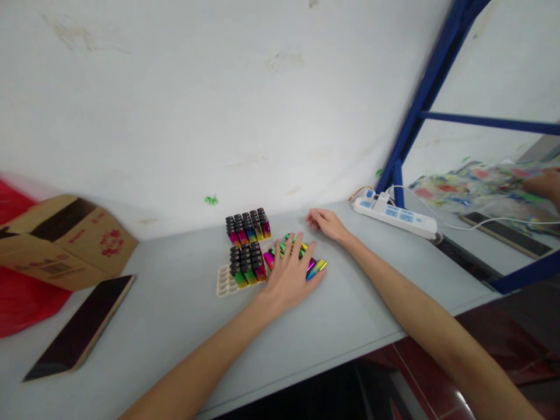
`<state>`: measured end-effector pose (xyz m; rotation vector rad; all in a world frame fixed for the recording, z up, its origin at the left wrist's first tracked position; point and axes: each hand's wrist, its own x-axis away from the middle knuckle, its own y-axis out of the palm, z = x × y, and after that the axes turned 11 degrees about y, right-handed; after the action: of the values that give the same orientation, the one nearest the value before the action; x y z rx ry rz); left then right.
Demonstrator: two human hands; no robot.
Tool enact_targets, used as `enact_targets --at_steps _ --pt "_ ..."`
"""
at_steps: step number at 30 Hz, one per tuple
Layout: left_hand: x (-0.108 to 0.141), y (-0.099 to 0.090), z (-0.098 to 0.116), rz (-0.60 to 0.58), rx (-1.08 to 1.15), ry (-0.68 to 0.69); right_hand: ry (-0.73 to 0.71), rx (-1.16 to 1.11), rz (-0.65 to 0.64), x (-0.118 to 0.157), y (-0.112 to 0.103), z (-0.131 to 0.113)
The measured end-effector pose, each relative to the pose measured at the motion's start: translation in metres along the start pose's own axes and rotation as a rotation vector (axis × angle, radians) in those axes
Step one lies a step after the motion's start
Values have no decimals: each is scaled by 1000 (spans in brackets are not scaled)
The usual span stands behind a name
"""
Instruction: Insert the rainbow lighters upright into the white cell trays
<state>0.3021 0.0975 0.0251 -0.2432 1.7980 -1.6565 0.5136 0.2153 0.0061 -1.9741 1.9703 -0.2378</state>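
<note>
Several loose shiny lighters [315, 269] in green, pink, yellow and blue lie on the grey table. My left hand [289, 274] is over them, palm down with fingers spread, partly covering the pile. Just to its left is a pale tray [224, 282] with round hollows. Upright black-topped lighters [247, 263] stand in rows on it. Behind these, nearer the wall, is a second block of upright lighters [248, 226]. My right hand [326, 224] rests on the table beyond the loose pile, its fingers curled in; what they hold, if anything, is hidden.
A white power strip [394, 216] with plugs and cables lies at the right, beside a blue metal frame [409, 122]. At the left are a phone [81, 326], an opened cardboard box [83, 242] and a red bag [30, 303]. Another person's hand [545, 185] shows at far right.
</note>
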Motion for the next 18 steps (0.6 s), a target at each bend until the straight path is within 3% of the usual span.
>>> enact_targets --at_steps 5,9,18 --pt "26 -17 9 82 -52 74 -121 253 -30 11 8 -12" --pt "42 -17 7 103 -58 123 -169 369 -63 15 17 -15" --pt "23 -4 18 23 -102 69 -166 422 -36 14 17 -10"
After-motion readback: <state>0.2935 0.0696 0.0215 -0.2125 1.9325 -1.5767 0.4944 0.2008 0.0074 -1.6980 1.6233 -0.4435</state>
